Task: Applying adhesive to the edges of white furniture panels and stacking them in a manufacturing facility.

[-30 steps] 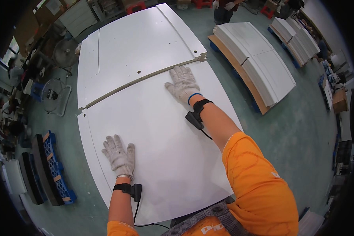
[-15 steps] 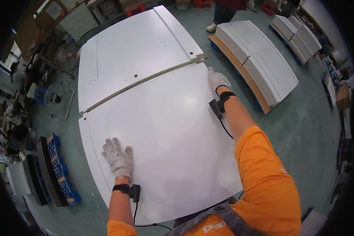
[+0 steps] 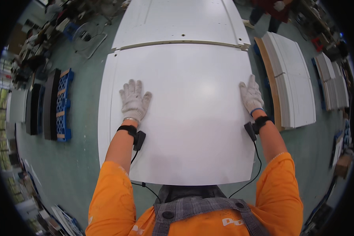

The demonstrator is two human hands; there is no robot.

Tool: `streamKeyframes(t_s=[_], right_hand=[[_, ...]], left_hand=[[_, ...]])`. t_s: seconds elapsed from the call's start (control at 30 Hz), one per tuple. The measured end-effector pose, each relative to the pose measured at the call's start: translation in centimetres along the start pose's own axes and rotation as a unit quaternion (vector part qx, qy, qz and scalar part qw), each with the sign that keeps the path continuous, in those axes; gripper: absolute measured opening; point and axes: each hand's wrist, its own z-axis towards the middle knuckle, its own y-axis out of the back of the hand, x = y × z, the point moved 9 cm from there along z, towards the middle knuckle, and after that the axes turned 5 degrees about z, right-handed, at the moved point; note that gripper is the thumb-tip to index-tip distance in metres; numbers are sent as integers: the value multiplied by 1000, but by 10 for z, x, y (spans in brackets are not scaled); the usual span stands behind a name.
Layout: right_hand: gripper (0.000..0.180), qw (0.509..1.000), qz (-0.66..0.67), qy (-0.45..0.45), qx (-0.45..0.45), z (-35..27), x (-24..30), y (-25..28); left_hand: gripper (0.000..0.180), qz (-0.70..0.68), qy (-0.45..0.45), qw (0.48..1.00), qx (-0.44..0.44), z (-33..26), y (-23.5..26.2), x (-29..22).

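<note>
A large white panel (image 3: 185, 118) lies flat in front of me, butted against a second white panel (image 3: 181, 19) farther away. My left hand (image 3: 133, 100), in a white knit glove, rests flat on the near panel's left part with fingers spread. My right hand (image 3: 251, 95), also gloved, sits at the panel's right edge, fingers extended along it. Both wrists carry black bands with small devices and cables. Neither hand holds a loose object.
A stack of white panels (image 3: 291, 82) lies on the green floor to the right, with more stacks (image 3: 334, 78) beyond. A blue crate (image 3: 63, 104) and dark panels (image 3: 37, 110) stand at left. Another person's legs (image 3: 269, 15) show at top right.
My right hand slid from the seam between the panels out to the near panel's right edge. My left hand moved up the panel. My view shifted to face the panel squarely.
</note>
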Motion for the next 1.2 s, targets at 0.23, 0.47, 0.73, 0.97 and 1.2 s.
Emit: streamKeyframes(t_s=[0.23, 0.47, 0.73, 0.97, 1.2], right_hand=[[74, 999, -28, 28, 14, -107, -42, -14], [70, 994, 95, 44, 39, -208, -88, -19], [77, 965, -55, 251, -47, -285, -85, 6], [70, 940, -73, 323, -88, -258, -98, -30], [63, 918, -100, 358, -138, -236, -128, -57]], left_hand=[[63, -36, 35, 999, -15, -56, -4, 1], [66, -99, 20, 994, 42, -179, -4, -34], [67, -156, 72, 983, 64, -278, -12, -46], [68, -170, 19, 983, 68, -290, -10, -31], [70, -155, 119, 976, 93, -299, -3, 46]])
